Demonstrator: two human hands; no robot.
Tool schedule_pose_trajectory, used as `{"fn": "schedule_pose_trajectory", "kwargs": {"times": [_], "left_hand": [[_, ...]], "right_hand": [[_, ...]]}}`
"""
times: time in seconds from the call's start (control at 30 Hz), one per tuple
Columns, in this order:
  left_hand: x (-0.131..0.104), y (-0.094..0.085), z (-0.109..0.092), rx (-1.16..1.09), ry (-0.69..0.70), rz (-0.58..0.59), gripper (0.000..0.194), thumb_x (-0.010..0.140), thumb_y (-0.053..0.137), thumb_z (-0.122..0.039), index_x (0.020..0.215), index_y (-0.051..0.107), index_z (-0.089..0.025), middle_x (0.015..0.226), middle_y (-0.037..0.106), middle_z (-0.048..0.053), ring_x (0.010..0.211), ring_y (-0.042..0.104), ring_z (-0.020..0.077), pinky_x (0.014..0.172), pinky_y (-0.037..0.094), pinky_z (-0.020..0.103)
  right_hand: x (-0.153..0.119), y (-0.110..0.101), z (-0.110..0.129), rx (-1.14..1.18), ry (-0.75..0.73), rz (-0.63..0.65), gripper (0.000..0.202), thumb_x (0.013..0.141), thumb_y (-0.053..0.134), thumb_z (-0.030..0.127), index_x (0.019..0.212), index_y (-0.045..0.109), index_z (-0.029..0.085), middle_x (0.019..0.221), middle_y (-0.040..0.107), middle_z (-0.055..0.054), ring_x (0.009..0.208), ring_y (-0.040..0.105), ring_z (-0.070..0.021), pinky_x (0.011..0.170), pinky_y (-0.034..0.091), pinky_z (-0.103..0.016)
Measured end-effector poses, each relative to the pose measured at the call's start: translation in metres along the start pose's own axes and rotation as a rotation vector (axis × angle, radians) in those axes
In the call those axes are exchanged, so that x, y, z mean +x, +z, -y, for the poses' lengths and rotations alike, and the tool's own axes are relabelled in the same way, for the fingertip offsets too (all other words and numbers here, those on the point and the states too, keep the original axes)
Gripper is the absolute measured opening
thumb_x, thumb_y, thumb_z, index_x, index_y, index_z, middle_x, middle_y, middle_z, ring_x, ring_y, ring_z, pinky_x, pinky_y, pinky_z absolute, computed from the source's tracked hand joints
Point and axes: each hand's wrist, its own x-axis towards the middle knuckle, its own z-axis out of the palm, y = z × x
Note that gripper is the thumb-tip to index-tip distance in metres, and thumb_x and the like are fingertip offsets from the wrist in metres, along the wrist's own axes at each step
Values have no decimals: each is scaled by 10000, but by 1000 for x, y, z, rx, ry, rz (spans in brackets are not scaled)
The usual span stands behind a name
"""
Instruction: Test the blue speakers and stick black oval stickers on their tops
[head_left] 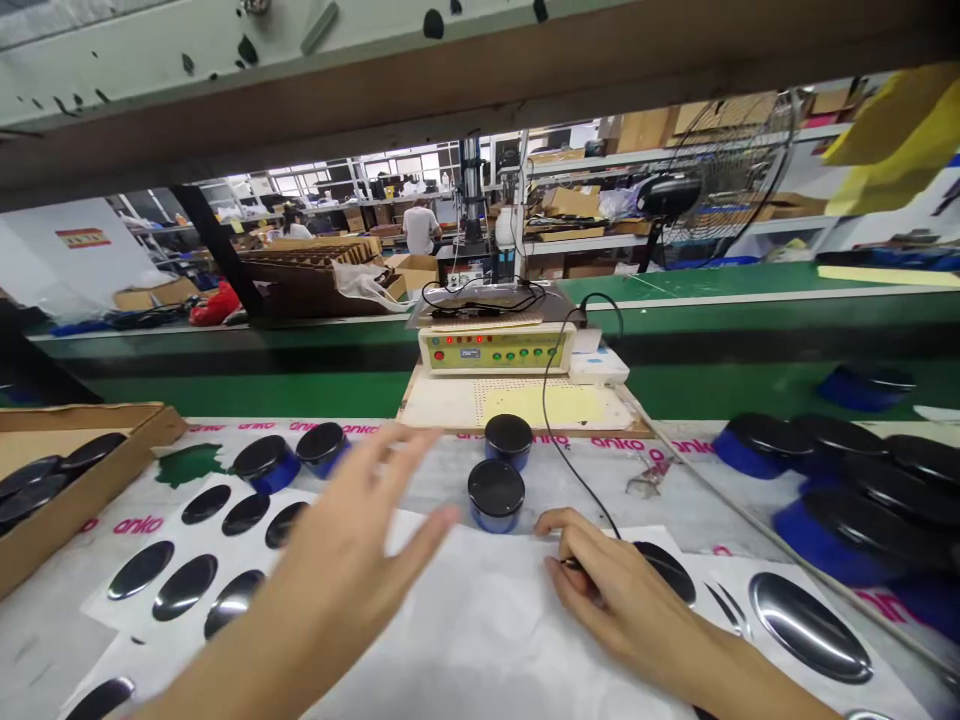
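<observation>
Fingers of the left hand point(352, 535) are spread wide, blurred and apparently empty, while the right hand point(611, 585) curls its own narrowly round a mostly hidden dark tool point(574, 565). Handling that tool seems the step in hand, and the next move calls for keeping the cable point(576, 472) clear of the 2 blue tubs point(496, 497) between the hands, just past the fingertips, untouched.
</observation>
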Motion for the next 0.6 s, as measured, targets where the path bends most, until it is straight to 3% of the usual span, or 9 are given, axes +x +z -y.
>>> {"fn": "schedule_pose_trajectory", "kwargs": {"times": [0.13, 0.23, 0.33, 0.43, 0.53, 0.6], "left_hand": [[20, 41, -8, -41, 197, 243, 700, 883, 489, -545, 1464, 235, -247, 1418, 433, 133, 1247, 469, 300, 955, 476, 456], [37, 47, 5, 83, 191, 187, 509, 949, 365, -494, 1383, 414, -233, 1406, 447, 128, 1258, 433, 313, 996, 414, 506], [50, 36, 37, 320, 88, 97, 423, 968, 338, -444, 1224, 584, -213, 1344, 500, 118, 1224, 449, 302, 998, 398, 479], [50, 29, 76, 468, -8, 84, 388, 957, 385, -419, 1210, 596, -214, 1319, 514, 125, 1224, 447, 306, 992, 388, 469], [37, 32, 109, 550, -97, 67, 407, 917, 478, -384, 1229, 581, -144, 1339, 472, 212, 1250, 400, 410, 984, 335, 574], [29, 36, 125, 581, -127, 99, 402, 904, 500, -347, 1233, 570, -128, 1303, 492, 226, 1180, 465, 411, 941, 383, 548]], "right_hand": [[-1, 2, 1, -72, -29, 13, 133, 928, 378, 144, 840, 343, 239, 935, 552, -20, 646, 563, -128, 554, 406, -266], [-1, 5, 1, -212, 16, 72, 169, 914, 519, 268, 825, 381, 228, 861, 547, -7, 665, 580, -157, 552, 409, -282], [1, 5, 1, -320, 37, 118, 265, 867, 617, 379, 802, 414, 222, 795, 537, 9, 632, 569, -166, 528, 392, -285], [6, 3, -2, -362, -5, 143, 273, 872, 611, 402, 799, 427, 214, 791, 539, 10, 620, 562, -158, 518, 382, -277], [10, 1, -6, -391, -39, 170, 269, 896, 569, 418, 805, 429, 208, 808, 544, 2, 626, 558, -157, 509, 373, -273], [11, 1, -7, -417, -50, 177, 256, 920, 526, 412, 804, 427, 207, 814, 545, -5, 632, 555, -160, 507, 370, -274]]}}
